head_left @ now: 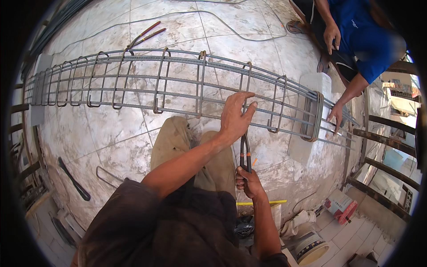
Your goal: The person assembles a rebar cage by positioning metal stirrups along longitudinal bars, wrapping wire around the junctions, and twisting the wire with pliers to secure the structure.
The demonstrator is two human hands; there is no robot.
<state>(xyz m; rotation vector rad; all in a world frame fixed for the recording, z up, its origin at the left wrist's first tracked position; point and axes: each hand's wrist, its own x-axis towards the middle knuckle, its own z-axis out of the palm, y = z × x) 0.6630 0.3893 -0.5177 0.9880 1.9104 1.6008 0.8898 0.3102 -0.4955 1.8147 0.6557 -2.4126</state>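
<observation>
A long cage of steel reinforcing bars (182,109) with bent stirrups lies across the scene in front of me, raised on a block at each end. My left hand (235,115) is at the near side of the cage, wrapped round one stirrup (247,73), index finger and thumb pointing right; its other fingers are mostly hidden. Below it, my right hand (250,182) is closed on the dark handles of pincers (245,153) with orange bands. Their head points up at the cage's nearest bar, beneath my left hand; the jaws are hard to make out.
Red-handled cutters (146,34) rest by the cage's far side. A co-worker's hand (336,116) touches the bars at the right end, by a pale block (327,84). A dark tool (73,179) and a loose stirrup (109,178) lie left; buckets (307,246) stand lower right.
</observation>
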